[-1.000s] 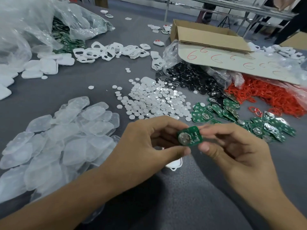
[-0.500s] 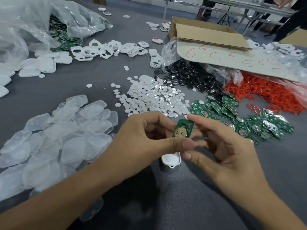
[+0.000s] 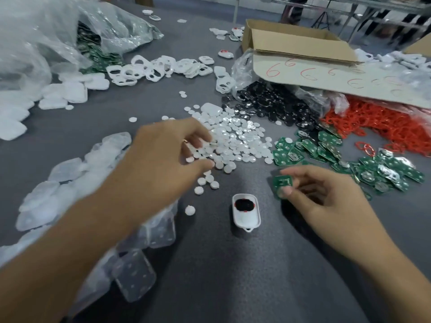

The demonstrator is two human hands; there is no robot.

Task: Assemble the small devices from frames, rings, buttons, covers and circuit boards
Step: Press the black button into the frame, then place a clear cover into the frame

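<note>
One hand now carries the circuit board. In the head view the right hand pinches it alone between thumb and fingertips, near the white frame lying on the table. The left hand has let go and reaches over the white buttons, fingers loosely bent. Whether they hold one, I cannot tell. A button likely goes in before the board.
</note>
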